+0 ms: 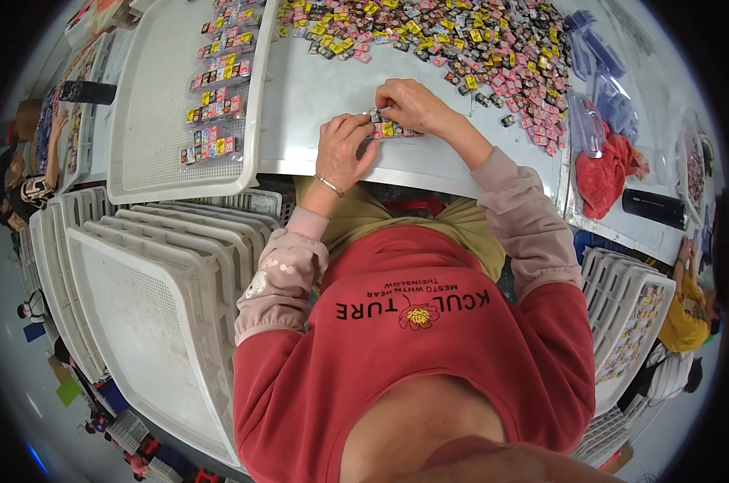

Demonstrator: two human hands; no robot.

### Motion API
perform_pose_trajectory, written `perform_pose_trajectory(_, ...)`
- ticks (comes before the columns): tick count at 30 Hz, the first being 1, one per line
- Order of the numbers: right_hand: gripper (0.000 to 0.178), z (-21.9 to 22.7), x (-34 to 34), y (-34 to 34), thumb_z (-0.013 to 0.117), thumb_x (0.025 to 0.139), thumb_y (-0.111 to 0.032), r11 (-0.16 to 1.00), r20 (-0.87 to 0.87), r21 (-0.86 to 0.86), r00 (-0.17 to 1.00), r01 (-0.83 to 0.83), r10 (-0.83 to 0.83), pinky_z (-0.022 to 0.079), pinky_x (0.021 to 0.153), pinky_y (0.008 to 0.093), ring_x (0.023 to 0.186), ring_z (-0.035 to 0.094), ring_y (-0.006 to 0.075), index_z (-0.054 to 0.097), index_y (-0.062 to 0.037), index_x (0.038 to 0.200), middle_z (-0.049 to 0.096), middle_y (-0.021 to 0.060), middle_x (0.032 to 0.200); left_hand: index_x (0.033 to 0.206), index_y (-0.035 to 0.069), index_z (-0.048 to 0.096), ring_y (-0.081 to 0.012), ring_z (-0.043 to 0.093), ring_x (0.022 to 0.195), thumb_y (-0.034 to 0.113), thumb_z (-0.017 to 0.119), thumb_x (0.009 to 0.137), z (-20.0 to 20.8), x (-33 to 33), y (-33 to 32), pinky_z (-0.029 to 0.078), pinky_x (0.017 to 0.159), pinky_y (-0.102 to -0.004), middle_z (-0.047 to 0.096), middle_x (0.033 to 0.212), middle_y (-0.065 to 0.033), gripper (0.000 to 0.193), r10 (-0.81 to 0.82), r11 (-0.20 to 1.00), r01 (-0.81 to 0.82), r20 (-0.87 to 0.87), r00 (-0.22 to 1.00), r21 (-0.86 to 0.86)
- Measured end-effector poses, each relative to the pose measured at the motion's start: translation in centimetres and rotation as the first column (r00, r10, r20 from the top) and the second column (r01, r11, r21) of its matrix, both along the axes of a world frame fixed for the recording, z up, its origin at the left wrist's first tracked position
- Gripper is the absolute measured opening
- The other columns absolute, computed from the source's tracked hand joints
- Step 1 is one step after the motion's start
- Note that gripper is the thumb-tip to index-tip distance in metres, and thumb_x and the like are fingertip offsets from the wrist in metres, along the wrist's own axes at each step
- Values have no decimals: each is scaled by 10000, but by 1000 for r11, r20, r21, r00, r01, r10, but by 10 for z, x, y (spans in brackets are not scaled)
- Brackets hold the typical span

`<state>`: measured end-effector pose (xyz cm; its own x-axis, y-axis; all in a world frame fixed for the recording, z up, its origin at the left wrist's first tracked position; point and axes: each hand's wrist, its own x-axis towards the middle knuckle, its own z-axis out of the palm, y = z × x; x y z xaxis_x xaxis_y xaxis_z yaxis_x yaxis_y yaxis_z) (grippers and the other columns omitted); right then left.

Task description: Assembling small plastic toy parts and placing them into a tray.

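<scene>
Perforated tray (pixel 151 92) is holding rows of block packs (pixel 211 145); the left hand (pixel 344 153) is curling at the left end of another pack (pixel 393 129) on the counter (pixel 292 133), grip unclear. Seemingly light, stiff, best held by its ends, it's lying beneath the bunched right hand (pixel 411 103), pinching or not I can't tell. Dark lettering is crossing the red sweatshirt (pixel 380 278); loose blocks (pixel 533 88) are showing unreadably tiny print.
</scene>
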<state>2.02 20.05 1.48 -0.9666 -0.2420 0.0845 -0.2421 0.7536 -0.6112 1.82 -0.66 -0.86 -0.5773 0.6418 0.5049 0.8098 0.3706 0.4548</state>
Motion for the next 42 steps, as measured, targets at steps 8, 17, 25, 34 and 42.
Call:
perform_pose_trajectory(8, 229, 1, 3, 15, 615, 746, -68, 999, 82, -26, 996, -38, 40, 516, 699, 376, 769, 644, 265, 641, -27, 970, 636, 129, 785, 974, 53, 658, -264, 530, 1049, 170, 705, 743, 0, 1, 1, 399, 871, -389, 616, 1130, -70, 263, -5, 1000, 5, -12, 1000, -9)
perform_pose_trajectory(17, 260, -3, 21, 14, 572, 899, -75, 619, 396, -676, 906, 399, -151, 467, 609, 214, 751, 589, 74, 638, 1, 1139, 599, 13, 864, 1004, 62, 642, -277, 508, 1096, 194, 714, 735, 3, 3, 2, 359, 924, -414, 598, 1154, -64, 308, -3, 999, 1, -41, 999, -38)
perform_pose_trajectory(25, 335, 11, 30, 34, 597, 899, -62, 294, 542, -793, 838, 533, -57, 524, 684, 225, 796, 634, 99, 578, -18, 1231, 623, 9, 861, 1153, 30, 591, -316, 505, 1106, 139, 666, 786, 4, 1, 0, 363, 942, -419, 575, 1168, -130, 391, 88, 992, -90, 25, 996, 89)
perform_pose_trajectory(34, 354, -1, 15, 22, 586, 843, -48, 697, 476, -562, 863, 445, -167, 512, 689, 210, 765, 617, 82, 609, -27, 1195, 598, 4, 867, 1167, -13, 573, -333, 562, 1046, 66, 522, 882, -8, -8, -9, 436, 925, -396, 592, 1134, -184, 300, 211, 888, -322, 331, 920, 328)
perform_pose_trajectory(42, 277, -12, 21, -1, 584, 739, -111, 911, 40, -183, 929, 369, -368, 529, 717, 352, 766, 653, 272, 707, -72, 984, 673, 125, 837, 1051, 11, 641, -333, 548, 1074, 73, 646, 791, 3, 1, 2, 433, 929, -410, 615, 1119, -132, 268, -59, 996, 59, -10, 998, 62)
